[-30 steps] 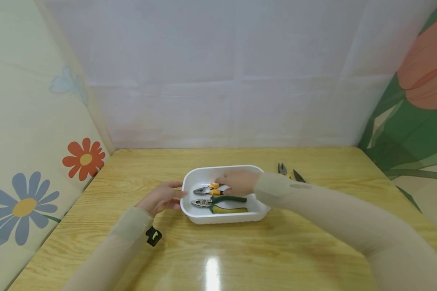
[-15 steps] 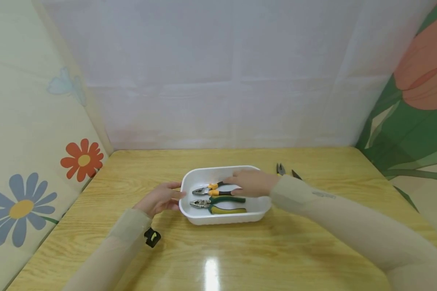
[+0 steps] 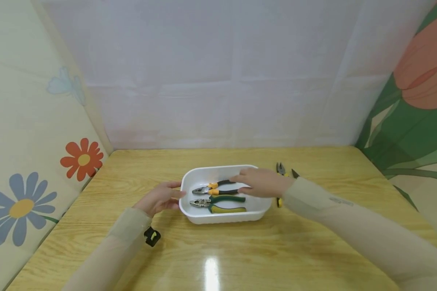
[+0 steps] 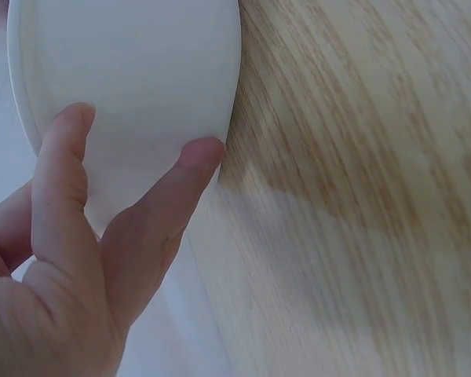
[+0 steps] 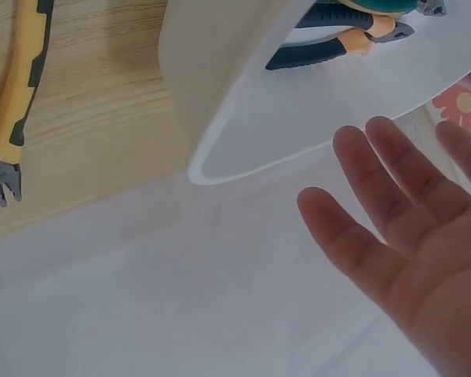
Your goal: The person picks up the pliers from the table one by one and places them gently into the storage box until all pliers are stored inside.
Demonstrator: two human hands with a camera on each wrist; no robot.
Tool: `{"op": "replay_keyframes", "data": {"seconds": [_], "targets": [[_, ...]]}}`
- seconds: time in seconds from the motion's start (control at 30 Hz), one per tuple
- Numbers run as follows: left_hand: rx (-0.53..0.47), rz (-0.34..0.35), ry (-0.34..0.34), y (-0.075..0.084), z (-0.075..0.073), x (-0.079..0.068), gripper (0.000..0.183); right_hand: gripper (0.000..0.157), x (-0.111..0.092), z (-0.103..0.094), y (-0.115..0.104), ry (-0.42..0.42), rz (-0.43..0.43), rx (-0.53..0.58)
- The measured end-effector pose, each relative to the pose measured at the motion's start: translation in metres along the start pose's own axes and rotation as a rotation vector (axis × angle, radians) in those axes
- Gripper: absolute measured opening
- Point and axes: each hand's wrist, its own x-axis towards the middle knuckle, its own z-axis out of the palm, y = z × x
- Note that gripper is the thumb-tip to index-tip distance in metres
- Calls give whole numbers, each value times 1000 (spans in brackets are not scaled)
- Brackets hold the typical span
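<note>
A white tray (image 3: 223,218) stands on the table, holding two pairs of pliers side by side. The nearer pliers (image 3: 227,209) have green and yellow handles; the farther pliers (image 3: 220,192) have black and orange ones. My left hand (image 3: 161,199) touches the tray's left end with fairly straight fingers, seen against the outer wall in the left wrist view. Over the tray's right end hovers my right hand (image 3: 262,182), its fingers spread and holding nothing in the right wrist view. It partly hides the handle ends of the farther pliers in the head view.
Right of the tray lie yellow-and-black pliers (image 3: 281,169), partly covered by my right hand and sleeve. Beside them a dark pointed tool tip (image 3: 295,173) shows. A pale cloth backdrop (image 3: 233,113) hangs behind the table's far edge.
My right hand has let go of the black-and-orange pliers inside the tray and moved to the right, uncovering their handles. The left hand has stayed at the tray's left end.
</note>
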Motion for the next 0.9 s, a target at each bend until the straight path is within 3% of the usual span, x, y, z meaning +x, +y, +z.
{"op": "replay_keyframes", "data": {"seconds": [0.47, 0.9], "targets": [[2, 4, -8, 0, 0, 0, 60, 38, -18, -1, 5, 69, -42, -3], [16, 3, -6, -1, -1, 2, 60, 41, -33, -4, 8, 63, 17, 11]]}}
